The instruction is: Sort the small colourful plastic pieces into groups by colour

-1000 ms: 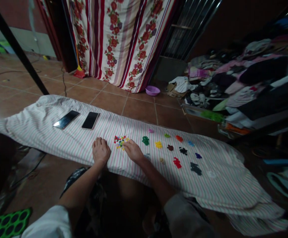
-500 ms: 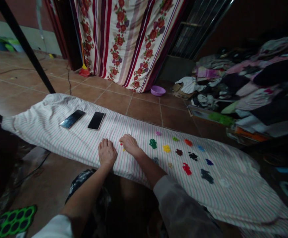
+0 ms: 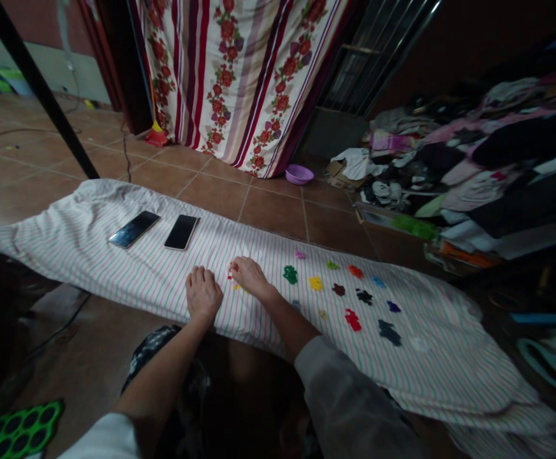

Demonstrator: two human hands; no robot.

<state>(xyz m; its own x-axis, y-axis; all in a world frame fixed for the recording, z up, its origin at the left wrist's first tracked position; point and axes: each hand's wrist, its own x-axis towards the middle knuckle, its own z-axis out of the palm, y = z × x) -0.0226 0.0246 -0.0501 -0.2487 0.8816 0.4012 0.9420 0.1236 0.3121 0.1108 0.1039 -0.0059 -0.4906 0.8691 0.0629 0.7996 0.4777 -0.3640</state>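
Note:
My left hand (image 3: pixel 203 293) rests palm down on the striped cloth (image 3: pixel 139 274), its fingers lying flat. To its right, my right hand (image 3: pixel 249 275) is low over the cloth with thumb and fingertips pinched together; whatever is between them is too small to make out. By those fingertips lie a few tiny red pieces (image 3: pixel 230 277) and yellow pieces (image 3: pixel 236 287). Right of my right hand, small pieces are sorted into piles by colour, among them a dark green pile (image 3: pixel 290 275), a yellow pile (image 3: pixel 315 282), a red pile (image 3: pixel 353 320) and a dark grey pile (image 3: pixel 389 333).
Two phones, a left phone (image 3: pixel 134 229) and a right phone (image 3: pixel 182 232), lie on the cloth's far left. Beyond it are a tiled floor, a purple basin (image 3: pixel 299 174), a floral curtain (image 3: pixel 240 83) and heaped clothes (image 3: pixel 450 153). A dark pole (image 3: pixel 43 89) slants at left.
The camera view has shifted slightly, moving the cloth and piles left in the picture. My left hand stays flat; my right fingertips have shifted a little, showing more of the red pieces beside them.

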